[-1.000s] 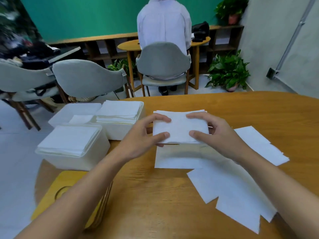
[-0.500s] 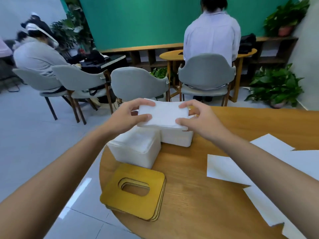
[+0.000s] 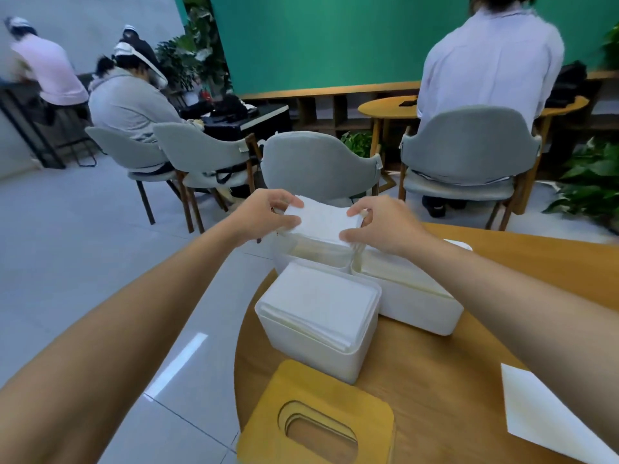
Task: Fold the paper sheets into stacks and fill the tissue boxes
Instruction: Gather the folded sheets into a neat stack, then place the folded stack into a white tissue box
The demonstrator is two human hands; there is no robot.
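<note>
Both hands grip the folded white paper stack (image 3: 321, 220), fingers of my left hand (image 3: 264, 216) and right hand (image 3: 385, 226) curled round its ends. I've carried it off the wooden tabletop (image 3: 435, 390) to just over the far open white plastic tissue box (image 3: 284, 258); lowering it in comes next, I judge.

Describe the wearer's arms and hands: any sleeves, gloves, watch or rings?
Both the left hand and right hand are bare, no gloves. No watch, bracelet or ring shows. The left forearm and right forearm are uncovered to the frame edge; no sleeve is in view.
</note>
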